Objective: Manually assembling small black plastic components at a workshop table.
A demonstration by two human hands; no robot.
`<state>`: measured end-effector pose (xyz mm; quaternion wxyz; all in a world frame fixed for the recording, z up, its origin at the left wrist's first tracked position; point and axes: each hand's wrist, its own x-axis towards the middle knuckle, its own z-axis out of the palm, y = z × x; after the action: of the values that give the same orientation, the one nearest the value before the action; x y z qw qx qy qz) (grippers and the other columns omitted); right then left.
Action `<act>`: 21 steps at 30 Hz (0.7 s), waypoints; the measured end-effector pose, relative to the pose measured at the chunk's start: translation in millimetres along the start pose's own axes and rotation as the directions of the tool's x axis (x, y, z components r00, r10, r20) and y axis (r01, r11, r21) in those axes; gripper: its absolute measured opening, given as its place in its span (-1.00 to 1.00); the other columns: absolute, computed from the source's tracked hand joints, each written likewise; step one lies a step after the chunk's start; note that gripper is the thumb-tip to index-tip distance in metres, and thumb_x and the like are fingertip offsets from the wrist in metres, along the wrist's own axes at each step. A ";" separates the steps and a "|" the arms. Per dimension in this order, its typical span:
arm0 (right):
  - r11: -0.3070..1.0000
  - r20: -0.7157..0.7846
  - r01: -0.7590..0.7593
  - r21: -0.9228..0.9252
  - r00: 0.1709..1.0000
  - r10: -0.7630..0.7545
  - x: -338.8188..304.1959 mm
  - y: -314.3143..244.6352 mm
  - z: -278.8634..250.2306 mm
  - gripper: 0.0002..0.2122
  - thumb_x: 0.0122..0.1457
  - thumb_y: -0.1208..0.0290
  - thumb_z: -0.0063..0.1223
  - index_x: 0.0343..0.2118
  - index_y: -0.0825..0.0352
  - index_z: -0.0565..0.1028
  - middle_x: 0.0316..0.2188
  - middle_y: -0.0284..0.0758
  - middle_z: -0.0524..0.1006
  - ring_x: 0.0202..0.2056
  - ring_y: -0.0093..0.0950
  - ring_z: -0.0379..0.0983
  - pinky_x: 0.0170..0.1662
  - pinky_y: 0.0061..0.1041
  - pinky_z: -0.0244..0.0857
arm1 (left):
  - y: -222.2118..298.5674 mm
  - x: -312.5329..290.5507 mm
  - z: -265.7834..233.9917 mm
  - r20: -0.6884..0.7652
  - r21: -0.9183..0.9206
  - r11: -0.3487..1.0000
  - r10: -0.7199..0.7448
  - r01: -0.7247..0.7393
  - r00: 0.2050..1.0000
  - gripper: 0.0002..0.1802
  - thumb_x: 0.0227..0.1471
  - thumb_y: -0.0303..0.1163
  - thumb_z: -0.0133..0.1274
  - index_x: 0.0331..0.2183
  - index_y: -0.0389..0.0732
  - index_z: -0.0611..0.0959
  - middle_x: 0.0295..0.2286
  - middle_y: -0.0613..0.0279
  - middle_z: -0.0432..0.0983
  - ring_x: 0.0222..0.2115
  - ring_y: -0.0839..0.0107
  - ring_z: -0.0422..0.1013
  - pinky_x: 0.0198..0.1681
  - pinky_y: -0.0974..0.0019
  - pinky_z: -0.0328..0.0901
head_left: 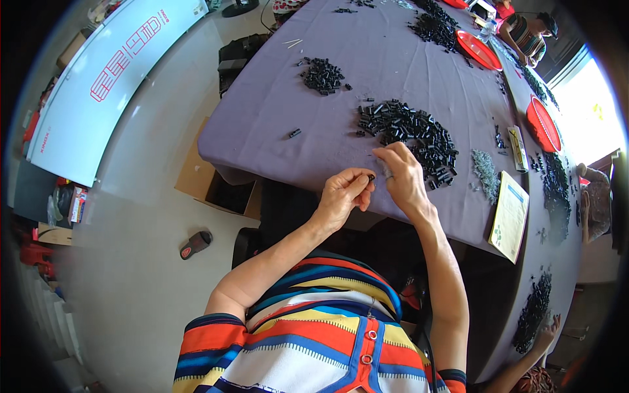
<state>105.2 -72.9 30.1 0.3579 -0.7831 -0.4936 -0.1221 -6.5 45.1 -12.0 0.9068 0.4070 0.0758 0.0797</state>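
At the table's near edge, my left hand (344,196) pinches a small black cylindrical piece (371,177) between thumb and finger, its end showing. Just to its right is my right hand (405,182), back turned up, with the fingers drawn together; what they hold, if anything, is too small to make out. Right behind that hand spreads a big heap of short black cylinders (413,131). A smaller heap of black pieces (322,76) lies farther back to the left. One loose black piece (295,133) rests on the purple-grey tablecloth (255,124).
Right of the big heap lie small clear pieces (485,175) and a yellowish booklet (510,216). Red trays (478,50) stand farther off. Another person (524,39) sits at the far right; a co-worker's hand (546,335) is at lower right. A cardboard box (203,177) stands beside the table.
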 end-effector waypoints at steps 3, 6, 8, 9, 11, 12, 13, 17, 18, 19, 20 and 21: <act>0.952 0.002 -0.199 0.231 0.979 0.204 -15.4 -7.7 -4.5 -0.65 -0.16 0.83 -0.19 -0.29 0.39 0.48 -0.41 -0.27 0.46 -0.36 -0.39 0.43 -0.27 -0.49 0.32 | 0.5 0.5 1.3 0.009 0.009 1.000 -0.003 0.003 1.000 -0.81 0.16 -0.39 -0.06 -0.23 -0.29 0.54 -0.49 0.24 0.46 -0.63 0.55 0.33 -0.57 0.48 0.27; 0.828 0.021 -0.336 0.449 0.930 0.367 -32.5 -13.3 -4.7 -0.78 0.02 0.76 -0.10 -0.29 0.37 0.47 -0.48 -0.42 0.47 -0.44 -0.62 0.39 -0.33 -0.60 0.30 | 1.8 0.3 1.4 0.013 0.040 0.999 0.001 -0.002 1.000 -0.82 0.16 -0.38 -0.05 -0.25 -0.26 0.53 -0.51 0.26 0.46 -0.64 0.57 0.31 -0.59 0.49 0.24; 0.514 0.141 -0.447 0.732 0.838 0.527 -40.4 -15.8 -5.6 -0.83 0.03 0.73 -0.03 -0.32 0.37 0.48 -0.48 -0.45 0.48 -0.46 -0.67 0.38 -0.40 -0.65 0.28 | 1.3 0.6 2.2 -0.010 0.038 0.999 0.004 -0.004 1.000 -0.85 0.16 -0.38 -0.05 -0.28 -0.25 0.53 -0.54 0.27 0.45 -0.68 0.59 0.29 -0.64 0.53 0.21; 0.487 0.119 -0.440 0.754 0.822 0.557 -43.3 -17.7 -5.8 -0.89 0.06 0.67 0.04 -0.35 0.35 0.49 -0.52 -0.51 0.48 -0.51 -0.73 0.37 -0.41 -0.72 0.25 | 1.5 0.4 2.7 -0.007 0.041 0.999 0.000 0.000 1.000 -0.85 0.16 -0.38 -0.05 -0.28 -0.25 0.53 -0.54 0.27 0.45 -0.68 0.59 0.29 -0.64 0.53 0.21; 0.468 0.125 -0.445 0.764 0.813 0.569 -49.0 -19.4 -5.1 -0.89 0.04 0.68 0.05 -0.36 0.36 0.50 -0.52 -0.50 0.48 -0.51 -0.72 0.37 -0.41 -0.72 0.26 | 2.3 -0.5 3.6 -0.011 0.066 0.998 -0.011 0.012 1.000 -0.86 0.16 -0.37 -0.05 -0.29 -0.22 0.52 -0.54 0.29 0.43 -0.67 0.61 0.25 -0.63 0.52 0.16; 0.452 0.133 -0.451 0.770 0.806 0.577 -51.5 -19.4 -4.3 -0.89 0.03 0.68 0.07 -0.37 0.36 0.50 -0.53 -0.49 0.48 -0.51 -0.71 0.38 -0.40 -0.71 0.27 | 2.9 -0.9 4.5 -0.010 0.069 0.997 -0.015 0.016 1.000 -0.86 0.16 -0.37 -0.05 -0.29 -0.22 0.52 -0.54 0.29 0.43 -0.67 0.61 0.25 -0.63 0.52 0.16; 0.447 0.130 -0.456 0.770 0.797 0.590 -54.7 -17.9 -2.3 -0.87 0.01 0.71 0.07 -0.37 0.38 0.51 -0.51 -0.47 0.50 -0.48 -0.69 0.42 -0.36 -0.71 0.30 | 3.6 -1.5 6.1 -0.021 0.086 0.996 -0.019 0.021 1.000 -0.85 0.16 -0.37 -0.06 -0.29 -0.22 0.53 -0.55 0.30 0.42 -0.68 0.62 0.23 -0.64 0.53 0.13; 0.392 0.121 -0.397 0.830 0.813 0.569 -57.6 -19.3 0.9 -0.83 0.00 0.76 0.05 -0.35 0.40 0.51 -0.46 -0.43 0.54 -0.42 -0.66 0.46 -0.29 -0.69 0.34 | 4.6 -2.4 6.8 -0.020 0.144 0.989 -0.017 0.019 1.000 -0.84 0.17 -0.36 -0.07 -0.30 -0.23 0.53 -0.57 0.34 0.38 -0.69 0.65 0.18 -0.65 0.55 0.07; 0.413 0.120 -0.414 0.811 0.809 0.576 -56.9 -21.1 0.6 -0.82 0.00 0.78 0.03 -0.34 0.40 0.51 -0.44 -0.41 0.55 -0.40 -0.64 0.48 -0.26 -0.67 0.34 | 4.5 -2.4 7.4 -0.020 0.143 0.990 -0.018 0.021 1.000 -0.84 0.17 -0.36 -0.07 -0.30 -0.23 0.53 -0.57 0.34 0.38 -0.69 0.65 0.18 -0.65 0.55 0.07; 0.433 0.118 -0.430 0.792 0.804 0.582 -56.2 -22.8 0.8 -0.80 -0.01 0.80 0.01 -0.33 0.41 0.51 -0.42 -0.40 0.56 -0.38 -0.63 0.49 -0.23 -0.66 0.35 | 4.8 -2.4 7.7 -0.021 0.143 0.989 -0.020 0.022 1.000 -0.84 0.18 -0.36 -0.07 -0.30 -0.24 0.53 -0.58 0.35 0.37 -0.69 0.66 0.17 -0.65 0.55 0.06; 0.433 0.118 -0.431 0.792 0.804 0.583 -56.0 -23.9 1.1 -0.80 -0.01 0.80 0.01 -0.33 0.41 0.51 -0.42 -0.40 0.56 -0.38 -0.63 0.49 -0.23 -0.66 0.35 | 5.0 -2.5 7.7 -0.023 0.144 0.989 -0.020 0.023 1.000 -0.83 0.18 -0.35 -0.07 -0.30 -0.24 0.53 -0.59 0.36 0.36 -0.69 0.67 0.15 -0.66 0.56 0.05; 0.444 0.119 -0.445 0.777 0.798 0.591 -55.9 -25.0 1.5 -0.80 -0.01 0.81 0.01 -0.33 0.42 0.51 -0.42 -0.40 0.56 -0.37 -0.63 0.48 -0.23 -0.66 0.35 | 4.8 -2.5 7.7 -0.023 0.144 0.989 -0.021 0.024 1.000 -0.83 0.18 -0.35 -0.07 -0.30 -0.24 0.53 -0.59 0.36 0.36 -0.69 0.67 0.15 -0.66 0.56 0.05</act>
<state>56.4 -103.9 9.6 0.7179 -0.6495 -0.1993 0.1516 -7.7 42.2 -3.2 0.8750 0.4697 0.0955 0.0681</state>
